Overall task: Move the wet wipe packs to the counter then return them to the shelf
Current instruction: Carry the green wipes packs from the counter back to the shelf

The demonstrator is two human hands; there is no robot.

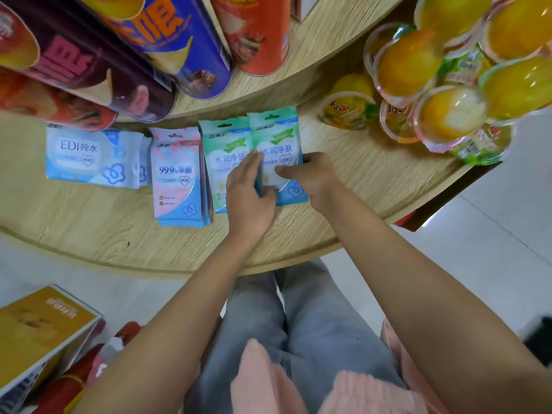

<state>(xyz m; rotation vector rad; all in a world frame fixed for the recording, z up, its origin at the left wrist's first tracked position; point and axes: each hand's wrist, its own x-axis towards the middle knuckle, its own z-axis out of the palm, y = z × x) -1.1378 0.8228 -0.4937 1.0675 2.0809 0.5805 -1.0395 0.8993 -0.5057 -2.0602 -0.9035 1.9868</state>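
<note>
The right green wet wipe pack (276,138) lies in the middle of the frame on the wooden surface (358,174). Its long side points to the top. The left hand (249,192) pinches its left edge. The right hand (310,174) pinches its right side.

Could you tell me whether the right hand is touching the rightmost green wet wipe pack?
Touching. Head view: the right hand pinches the rightmost green wet wipe pack, thumb across its front, fingers at its edge.

The left blue pack (89,156) reads "EDI纯水"; the pink pack (176,177) beside it reads "99.9% 杀菌"; both green packs (279,135) on the right read "水润净肤".
</note>
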